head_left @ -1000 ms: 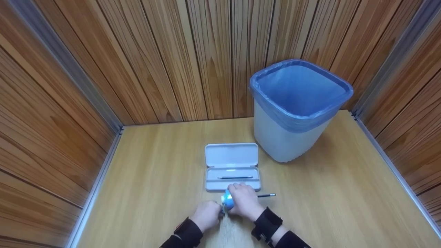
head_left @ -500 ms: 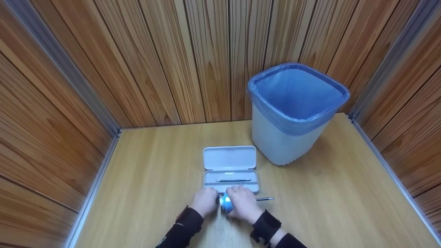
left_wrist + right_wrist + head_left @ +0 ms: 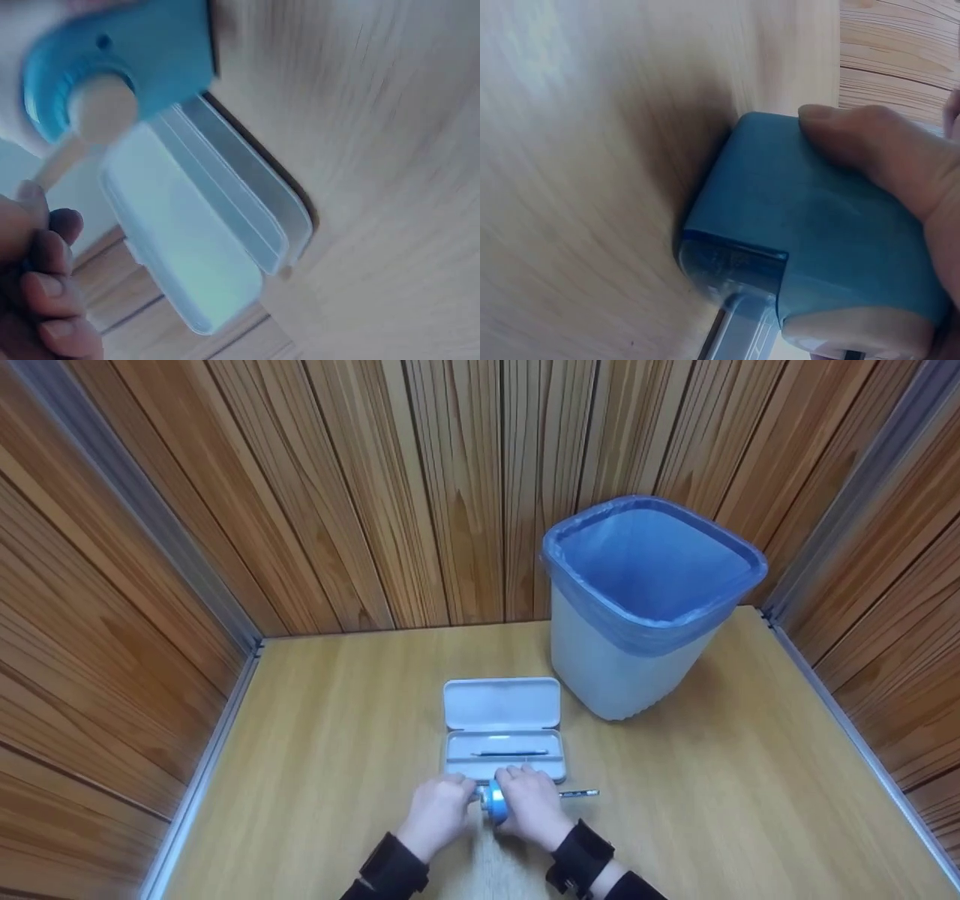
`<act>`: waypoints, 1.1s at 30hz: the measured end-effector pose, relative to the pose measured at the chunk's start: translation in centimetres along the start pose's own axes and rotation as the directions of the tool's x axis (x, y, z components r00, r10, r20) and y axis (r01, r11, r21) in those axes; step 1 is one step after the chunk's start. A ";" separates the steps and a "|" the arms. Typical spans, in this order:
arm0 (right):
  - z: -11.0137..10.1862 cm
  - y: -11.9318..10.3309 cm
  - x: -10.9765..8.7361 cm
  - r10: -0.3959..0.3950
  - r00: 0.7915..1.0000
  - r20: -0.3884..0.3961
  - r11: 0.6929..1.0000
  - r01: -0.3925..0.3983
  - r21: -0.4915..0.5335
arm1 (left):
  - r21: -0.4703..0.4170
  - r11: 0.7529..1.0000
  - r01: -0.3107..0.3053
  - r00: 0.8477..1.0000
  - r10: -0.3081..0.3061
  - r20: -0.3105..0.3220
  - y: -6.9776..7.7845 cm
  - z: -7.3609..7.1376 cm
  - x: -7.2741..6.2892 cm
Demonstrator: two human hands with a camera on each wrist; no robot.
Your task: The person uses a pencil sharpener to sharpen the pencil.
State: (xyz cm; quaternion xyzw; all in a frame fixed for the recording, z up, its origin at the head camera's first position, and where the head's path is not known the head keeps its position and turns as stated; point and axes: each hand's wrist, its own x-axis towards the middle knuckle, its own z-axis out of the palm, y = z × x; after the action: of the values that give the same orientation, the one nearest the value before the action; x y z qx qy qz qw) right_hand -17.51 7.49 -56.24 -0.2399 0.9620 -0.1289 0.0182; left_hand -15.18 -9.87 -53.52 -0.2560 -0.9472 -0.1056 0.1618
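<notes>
A blue hand-crank pencil sharpener (image 3: 494, 804) stands on the table, gripped from above by my right hand (image 3: 534, 808). In the right wrist view the thumb (image 3: 877, 139) lies along the body of the sharpener (image 3: 817, 217). My left hand (image 3: 436, 814) holds the end of the pale crank arm (image 3: 61, 160), its fingers (image 3: 56, 292) curled there; the knob itself is hidden. A dark pencil (image 3: 581, 793) sticks out on the right side, its other end out of sight. Just behind lies a white pencil case (image 3: 501, 703), lid up, with another pencil (image 3: 511, 753) inside.
A white bin (image 3: 622, 667) lined with a blue bag (image 3: 645, 559) stands at the back right. Wood-panelled walls (image 3: 457, 495) close off the back and both sides of the wooden table (image 3: 345, 697).
My left hand has circled with the crank, first low, then up, now slightly lower and farther left. The right hand keeps its hold on the sharpener. The head view has shifted slightly.
</notes>
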 end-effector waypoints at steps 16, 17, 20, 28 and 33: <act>0.0 0.0 0.0 0.000 1.000 0.017 1.000 0.000 -0.005 | -0.090 0.995 -0.038 0.955 0.063 0.291 1.1 1.6 -3.3; 0.0 0.0 0.0 -0.008 1.000 0.008 1.000 0.008 -0.007 | -0.101 0.995 -0.014 0.942 0.047 0.332 1.0 1.9 -3.1; -0.1 0.0 -0.1 -0.024 1.000 -0.003 1.000 0.024 -0.010 | -0.143 0.986 0.089 0.898 -0.018 0.440 0.4 2.8 -2.5; -0.1 0.1 -0.2 -0.077 0.996 -0.038 0.996 0.076 -0.048 | -0.120 0.983 0.137 0.900 -0.073 0.429 -1.5 4.9 -0.4; -0.2 0.1 -0.2 -0.067 0.998 -0.006 0.997 0.066 -0.035 | -0.025 0.988 0.150 0.906 -0.127 0.404 -2.1 5.0 1.1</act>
State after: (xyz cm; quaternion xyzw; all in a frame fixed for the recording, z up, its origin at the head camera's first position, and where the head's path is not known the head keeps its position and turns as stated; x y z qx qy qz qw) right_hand -17.41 7.71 -56.10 -0.2715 0.9557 -0.1135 0.0062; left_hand -18.45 -9.71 -57.96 -0.2086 -0.9727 -0.0882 -0.0507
